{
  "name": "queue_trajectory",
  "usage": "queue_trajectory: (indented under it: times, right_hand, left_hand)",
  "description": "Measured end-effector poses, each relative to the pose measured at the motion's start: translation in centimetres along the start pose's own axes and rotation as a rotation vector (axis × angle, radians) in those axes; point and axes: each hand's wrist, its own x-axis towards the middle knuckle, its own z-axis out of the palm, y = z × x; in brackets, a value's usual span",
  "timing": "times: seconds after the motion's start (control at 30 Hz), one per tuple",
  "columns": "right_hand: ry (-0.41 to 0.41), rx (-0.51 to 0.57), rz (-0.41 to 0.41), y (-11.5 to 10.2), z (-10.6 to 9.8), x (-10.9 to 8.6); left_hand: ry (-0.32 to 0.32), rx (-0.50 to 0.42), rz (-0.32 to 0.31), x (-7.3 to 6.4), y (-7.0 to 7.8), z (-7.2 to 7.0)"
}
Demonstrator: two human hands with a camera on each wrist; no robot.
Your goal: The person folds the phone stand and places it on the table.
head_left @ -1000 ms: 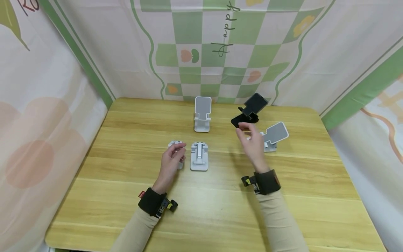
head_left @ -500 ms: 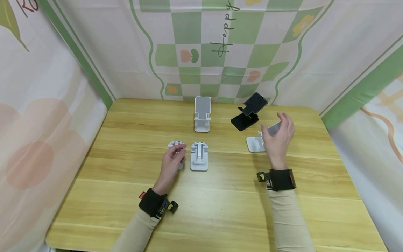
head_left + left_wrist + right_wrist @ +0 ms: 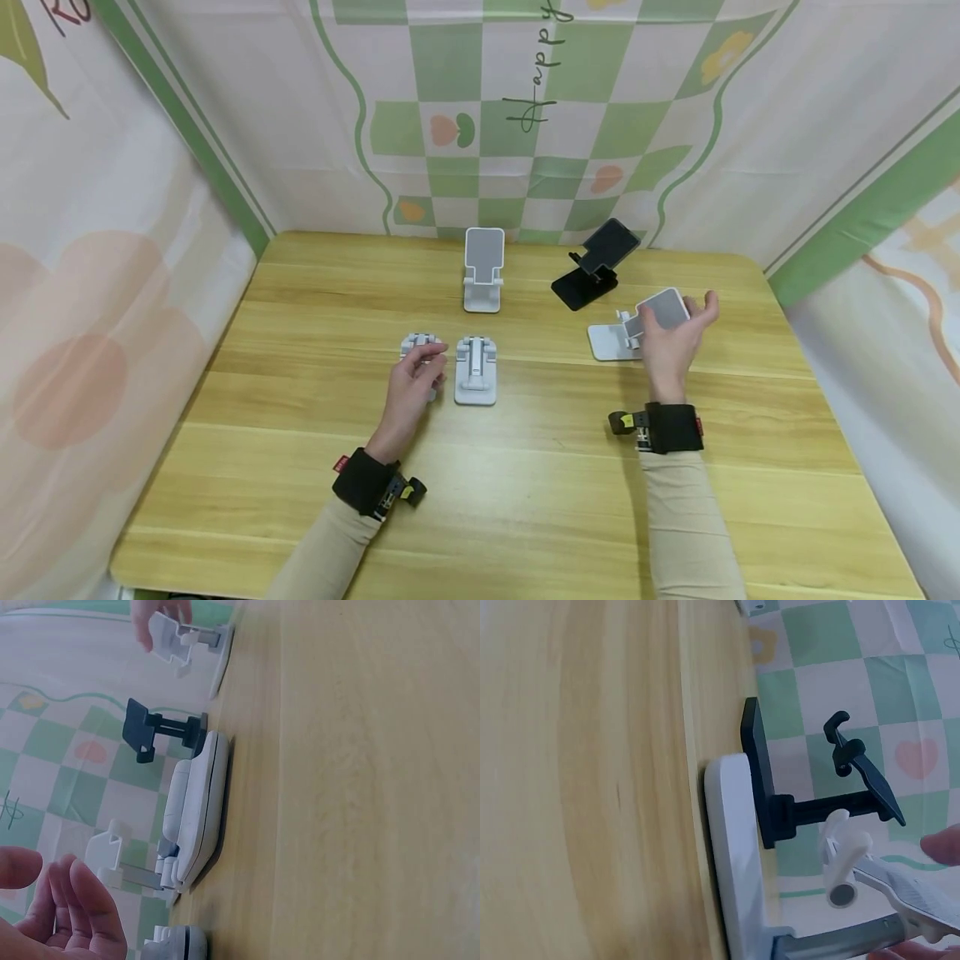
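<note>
My right hand (image 3: 670, 350) is at a white phone stand (image 3: 611, 342) on the right side of the table, thumb over the front of its raised grey plate (image 3: 663, 311) and fingers around the far side. In the right wrist view, the plate lies between the thumb (image 3: 943, 845) and the fingertips below. Over a folded white phone stand (image 3: 418, 341), partly hidden, hovers my left hand (image 3: 411, 387), its fingers loosely bent with nothing between them. Just right of it lies a second folded white stand (image 3: 476, 372).
An unfolded white phone stand (image 3: 483, 258) stands at the back middle of the wooden table (image 3: 525, 500). A black one (image 3: 585, 287), set at an angle, is behind and left of my right hand. A patterned cloth (image 3: 510, 133) hangs along the table's back edge.
My right hand has moved right, from beside the black stand to the raised plate of the right white stand. The left hand has stayed in place.
</note>
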Motion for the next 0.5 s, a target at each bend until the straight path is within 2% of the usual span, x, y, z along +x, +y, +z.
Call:
queue_trajectory:
  times: [0.17, 0.27, 0.4, 0.5]
  right_hand:
    - [-0.005, 0.009, 0.122, 0.3, 0.0, 0.0]
    - [-0.014, 0.057, 0.176, 0.8, 0.0, 0.2]
    - [-0.009, 0.09, 0.204, 1.6, 0.2, 0.5]
    - [0.003, 0.073, 0.191, 1.8, 0.4, 0.5]
  left_hand:
    - [0.002, 0.003, -0.007, 0.1, -0.2, 0.0]
    - [-0.001, 0.013, -0.013, 0.0, -0.3, 0.1]
    - [-0.014, 0.013, -0.02, 0.0, -0.3, 0.2]
    - [-0.017, -0.001, -0.022, 0.1, -0.3, 0.2]
